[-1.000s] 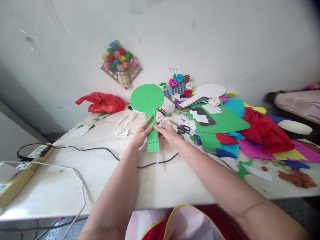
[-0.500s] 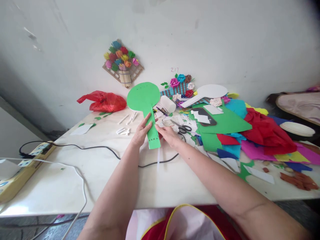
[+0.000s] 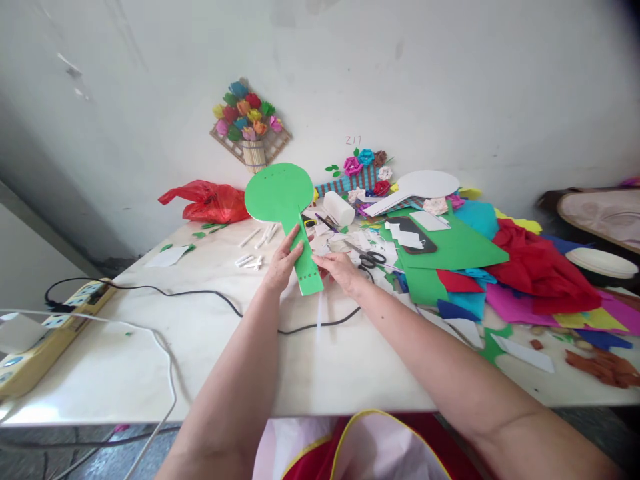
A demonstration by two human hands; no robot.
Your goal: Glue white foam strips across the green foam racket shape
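A green paddle-shaped cutout [image 3: 279, 193], a round head on a straight handle, stands tilted over the table in front of me. Along the right side of its handle a green flap sticks up, and a row of small holes crosses the lower end. My left hand [image 3: 284, 261] is closed round the handle, thumb on the front. Close against the handle's right edge, my right hand [image 3: 340, 270] is closed on a red hot glue gun [image 3: 327, 275], mostly hidden by the fingers. A translucent glue stick [image 3: 320, 320] pokes out below it.
Black scissors [image 3: 371, 258], paper scraps and a white paddle shape [image 3: 425, 183] lie right of centre. Coloured sheets and red fabric [image 3: 543, 267] pile further right. White rolled sticks [image 3: 249, 261] and a red plastic bag [image 3: 213, 202] are left. A black cord [image 3: 200, 291] runs from a power strip [image 3: 75, 317].
The cutout's round head has tipped a little to the left. Both hands keep their grip, and the view has shifted slightly.
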